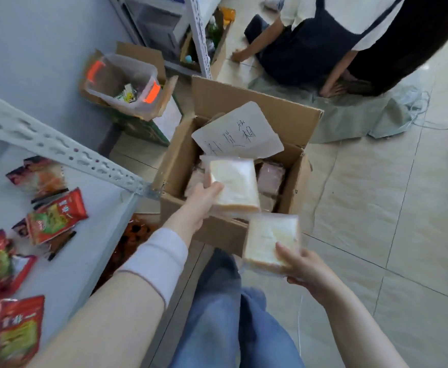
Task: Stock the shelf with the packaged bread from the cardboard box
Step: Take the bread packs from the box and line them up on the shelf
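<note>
The tiled floor [376, 208] spreads to the right of both hands and beyond them. The shelf [93, 235] lies left of the left arm. Its pale board carries red and green snacks [55, 219] well apart from the left hand, and a perforated rail [58, 147] crosses its far edge. Another person [310, 43] in a dark apron kneels on the floor well beyond both hands.

The box [284, 115] stands open on the floor under and beyond the left hand, flaps raised. Its near corner is just beside the right hand. A clear bin [127, 75] with orange clips sits on cartons beyond and left of the left hand. A handwritten sheet [236, 131] leans inside the box, just beyond what the left hand carries.

The left hand [204, 197] grips the left bread [235, 184], a clear-wrapped pack of white slices, with the thumb on its near-left corner. It holds the pack over the open box. The right hand [305, 266] grips the right bread [268, 240], thumb on top and fingers curled beneath. That pack is just outside the box's near wall, above the jeans [231, 314]. The two packs are very close, and I cannot tell whether their wraps touch. More wrapped packs [270, 176] lie in the box, below and right of the left bread.
</note>
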A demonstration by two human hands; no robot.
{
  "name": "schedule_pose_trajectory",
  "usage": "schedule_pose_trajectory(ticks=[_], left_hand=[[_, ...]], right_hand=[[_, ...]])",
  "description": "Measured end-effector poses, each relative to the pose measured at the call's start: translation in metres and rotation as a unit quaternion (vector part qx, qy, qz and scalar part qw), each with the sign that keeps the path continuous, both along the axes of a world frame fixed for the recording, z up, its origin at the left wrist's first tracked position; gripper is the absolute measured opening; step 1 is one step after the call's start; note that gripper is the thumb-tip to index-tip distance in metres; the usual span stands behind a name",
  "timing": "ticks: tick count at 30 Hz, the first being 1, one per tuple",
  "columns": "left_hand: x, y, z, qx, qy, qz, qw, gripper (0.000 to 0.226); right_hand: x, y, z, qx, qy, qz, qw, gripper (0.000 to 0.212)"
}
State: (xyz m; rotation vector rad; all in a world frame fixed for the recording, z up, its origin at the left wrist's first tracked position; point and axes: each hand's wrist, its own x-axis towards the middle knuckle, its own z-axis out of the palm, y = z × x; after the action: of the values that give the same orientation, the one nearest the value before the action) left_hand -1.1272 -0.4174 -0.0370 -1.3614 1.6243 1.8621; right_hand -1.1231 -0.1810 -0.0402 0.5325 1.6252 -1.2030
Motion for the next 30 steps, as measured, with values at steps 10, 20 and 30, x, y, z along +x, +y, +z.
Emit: schedule_pose_trajectory(ticks=[10, 20, 30], left_hand=[[0.207, -0.102, 0.285, -0.194, 0.293, 0.286, 0.892, 0.024], [0.450, -0.235, 0.395, -0.424, 0.293, 0.436, 0.737, 0.012], [0.515, -0.392, 0.366, -0.497, 0.208, 0.481, 0.692, 0.015]], right_hand=[[0.057, -0.138, 0.223, -0.167, 0.195, 0.242, 0.936, 0.051], [0.192, -0.365, 0.369, -0.312, 0.353, 0.411, 0.780, 0.028], [0.274, -0.583, 0.362, -0.337, 0.359, 0.394, 0.776, 0.045]])
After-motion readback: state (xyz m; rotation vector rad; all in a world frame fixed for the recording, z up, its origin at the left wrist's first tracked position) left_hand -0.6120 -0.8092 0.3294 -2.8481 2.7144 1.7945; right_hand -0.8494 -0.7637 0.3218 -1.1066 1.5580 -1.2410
